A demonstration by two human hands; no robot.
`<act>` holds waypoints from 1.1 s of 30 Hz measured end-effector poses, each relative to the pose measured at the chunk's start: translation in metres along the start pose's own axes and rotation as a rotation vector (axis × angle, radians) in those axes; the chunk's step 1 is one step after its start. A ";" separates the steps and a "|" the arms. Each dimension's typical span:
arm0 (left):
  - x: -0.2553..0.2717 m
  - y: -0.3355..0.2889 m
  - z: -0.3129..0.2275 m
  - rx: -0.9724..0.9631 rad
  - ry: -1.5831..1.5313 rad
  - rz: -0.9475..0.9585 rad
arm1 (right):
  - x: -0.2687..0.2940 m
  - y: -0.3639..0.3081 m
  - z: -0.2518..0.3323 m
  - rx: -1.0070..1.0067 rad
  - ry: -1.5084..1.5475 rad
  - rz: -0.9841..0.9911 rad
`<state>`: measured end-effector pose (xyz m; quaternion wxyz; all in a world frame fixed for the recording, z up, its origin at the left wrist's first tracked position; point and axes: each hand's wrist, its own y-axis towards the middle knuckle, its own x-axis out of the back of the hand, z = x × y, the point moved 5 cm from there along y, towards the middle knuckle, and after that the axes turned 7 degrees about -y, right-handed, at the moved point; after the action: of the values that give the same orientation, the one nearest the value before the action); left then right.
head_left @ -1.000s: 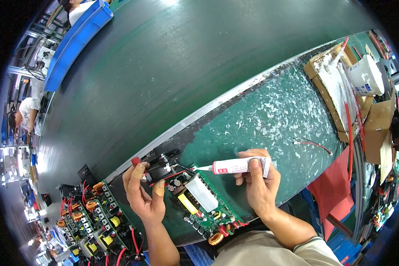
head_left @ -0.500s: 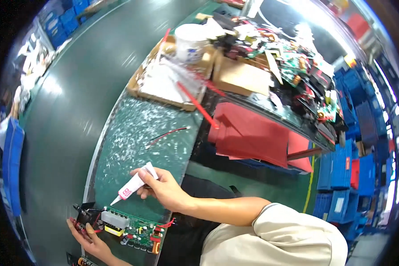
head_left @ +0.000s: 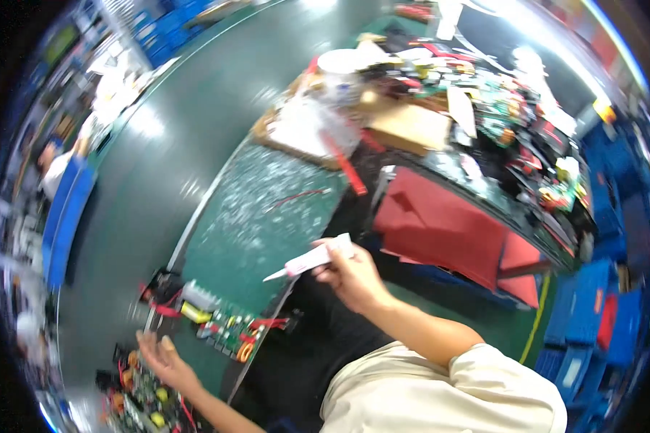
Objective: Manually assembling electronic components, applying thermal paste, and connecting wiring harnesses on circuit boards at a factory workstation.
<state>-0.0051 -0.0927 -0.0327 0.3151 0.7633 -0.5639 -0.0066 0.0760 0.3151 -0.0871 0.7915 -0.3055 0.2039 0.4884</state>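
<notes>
A white squeeze tube (head_left: 310, 260) with a pointed nozzle is gripped in my right hand (head_left: 357, 278), near the bench's right edge. Its tip points left, apart from the circuit board. That green circuit board (head_left: 224, 328) lies on the bench mat, carrying a grey block, a yellow part and a copper coil. Red wires stick out at its right end, and dark parts with red wires sit at its left end. Below the board, my left hand (head_left: 167, 363) has its fingers stretched out and nothing in it. Several more populated boards (head_left: 141, 400) lie beside and beneath that hand, blurred.
A loose red-and-black wire (head_left: 296, 196) lies on the speckled green mat (head_left: 245, 224). Farther back are a shallow cardboard tray (head_left: 296, 148), a white bucket (head_left: 339, 68) and a heap of electronic parts (head_left: 498, 108). Blue bins (head_left: 581, 310) stand at right.
My left hand has let go of the board's left end and moved down toward the other boards. My right hand has lifted the tube away from the board. The view has shifted.
</notes>
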 end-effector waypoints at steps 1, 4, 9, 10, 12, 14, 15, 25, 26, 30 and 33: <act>0.001 -0.014 -0.009 0.098 -0.116 -0.076 | 0.003 0.000 0.004 0.012 -0.014 -0.010; -0.013 -0.062 -0.031 0.424 -1.133 -0.263 | 0.007 0.000 0.023 0.039 -0.049 -0.031; -0.043 -0.102 -0.041 0.408 -1.319 -0.253 | -0.003 0.022 0.011 -0.029 -0.091 0.018; -0.047 -0.106 -0.045 0.405 -1.267 -0.258 | -0.005 0.024 0.011 -0.040 -0.102 0.025; -0.052 -0.110 -0.052 0.439 -1.132 -0.284 | -0.013 0.032 0.016 -0.022 -0.161 0.094; -0.062 -0.109 -0.063 0.407 -1.078 -0.212 | -0.015 0.042 0.019 -0.032 -0.202 0.120; -0.068 -0.106 -0.070 0.368 -1.022 -0.123 | -0.019 0.047 0.021 -0.033 -0.229 0.140; -0.118 -0.100 -0.134 0.299 -1.014 0.915 | -0.059 0.111 0.024 -0.085 -0.504 0.220; -0.125 -0.102 -0.133 0.300 -1.074 1.195 | -0.066 0.117 0.027 -0.090 -0.507 0.228; -0.167 -0.116 -0.161 0.195 -1.325 1.447 | -0.089 0.149 0.022 -0.076 -0.532 0.268; -0.170 -0.100 -0.162 0.257 -1.369 1.507 | -0.099 0.168 0.019 -0.056 -0.610 0.273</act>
<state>0.0778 0.1476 -0.0105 -0.2361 0.0711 -0.9521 -0.1808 -0.1183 0.3205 -0.0592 0.7345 -0.1368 -0.0168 0.6645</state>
